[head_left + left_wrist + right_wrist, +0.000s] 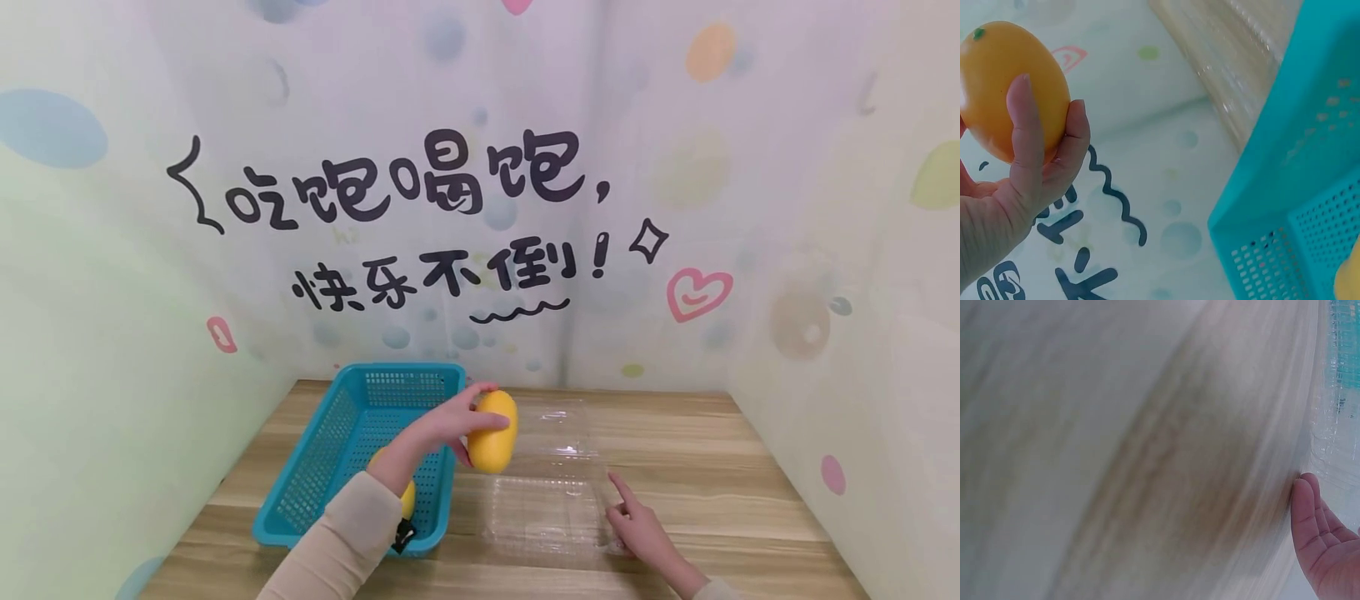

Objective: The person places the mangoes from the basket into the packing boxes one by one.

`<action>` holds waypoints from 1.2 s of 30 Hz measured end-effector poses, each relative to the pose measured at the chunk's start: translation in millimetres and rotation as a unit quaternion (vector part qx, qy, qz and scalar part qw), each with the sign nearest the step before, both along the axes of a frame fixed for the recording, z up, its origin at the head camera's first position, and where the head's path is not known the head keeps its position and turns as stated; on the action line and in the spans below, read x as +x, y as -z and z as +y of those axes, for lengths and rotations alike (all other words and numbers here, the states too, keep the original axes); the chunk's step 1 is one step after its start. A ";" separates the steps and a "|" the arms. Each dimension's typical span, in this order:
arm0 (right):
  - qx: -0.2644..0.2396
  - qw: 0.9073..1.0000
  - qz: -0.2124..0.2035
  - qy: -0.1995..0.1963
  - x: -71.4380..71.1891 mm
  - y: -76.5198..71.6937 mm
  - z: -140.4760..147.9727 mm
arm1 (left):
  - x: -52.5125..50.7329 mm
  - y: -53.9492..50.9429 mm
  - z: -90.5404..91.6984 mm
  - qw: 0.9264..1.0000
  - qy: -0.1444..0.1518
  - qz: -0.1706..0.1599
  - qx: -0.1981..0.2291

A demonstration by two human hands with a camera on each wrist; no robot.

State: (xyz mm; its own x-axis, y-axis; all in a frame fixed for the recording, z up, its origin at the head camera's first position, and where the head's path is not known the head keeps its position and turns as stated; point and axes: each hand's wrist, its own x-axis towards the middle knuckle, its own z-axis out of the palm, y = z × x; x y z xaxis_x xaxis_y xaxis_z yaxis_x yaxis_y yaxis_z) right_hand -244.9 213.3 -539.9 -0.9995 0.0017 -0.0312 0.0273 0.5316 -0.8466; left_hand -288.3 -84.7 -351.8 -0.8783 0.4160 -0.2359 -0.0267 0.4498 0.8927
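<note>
My left hand (452, 417) grips a smooth yellow mango (493, 446), held up over the near side of an opened clear plastic box's lid half (558, 429). In the left wrist view the thumb lies across the mango (997, 94), and a small green spot shows at its top end. On the wooden table, the box's nearer half (543, 512) lies toward me. My right hand (641, 525) is at the right edge of that box, its index finger stretched forward. The right wrist view shows the thumb and fingers (1305, 506) fairly straight beside the clear plastic.
A blue-green perforated basket (273, 500) stands to the left of the box. Inside its near right corner are another yellow thing (408, 502), partly behind my left forearm, and a small black item (403, 535). Printed curtain walls (480, 350) border the wooden table (675, 467).
</note>
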 end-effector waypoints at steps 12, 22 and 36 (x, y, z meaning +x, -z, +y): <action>-0.001 1.000 0.001 0.004 0.3 1.4 0.7 | 10.3 48.3 27.1 0.999 0.009 -0.027 0.029; -0.004 1.000 0.002 0.000 0.7 3.0 1.0 | 28.0 81.1 51.4 0.999 -0.032 0.006 0.014; -0.011 1.000 0.001 0.011 2.1 4.4 0.6 | 33.5 112.7 59.1 0.994 -0.080 0.066 -0.029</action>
